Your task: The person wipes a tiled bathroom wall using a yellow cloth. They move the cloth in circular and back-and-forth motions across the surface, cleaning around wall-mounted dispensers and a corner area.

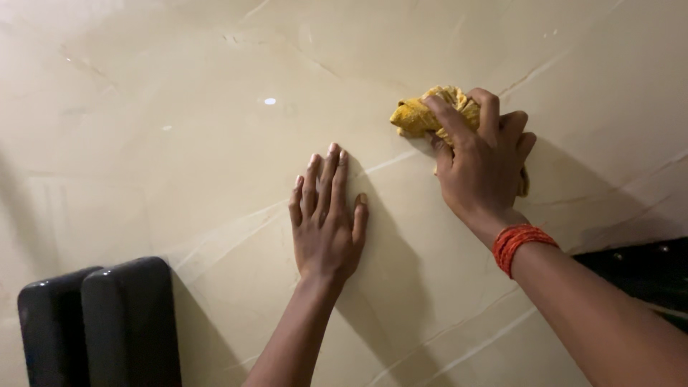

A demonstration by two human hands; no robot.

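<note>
Up close, the head view shows a glossy beige marble-look wall (179,143) with pale veins. The right hand (481,166), its grip closed around a crumpled yellow cloth (423,113), presses it against the wall toward the upper right. The left hand (326,215) lies flat on the wall, fingers together, holding nothing. Orange bangles (519,244) circle the right wrist. Two dark rounded objects (107,322) stand at the lower left corner.

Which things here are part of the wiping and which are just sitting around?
In use: right hand, yellow cloth, beige marble surface, left hand flat on it.
Lying about: black glossy object, dark panel, red bangles.
</note>
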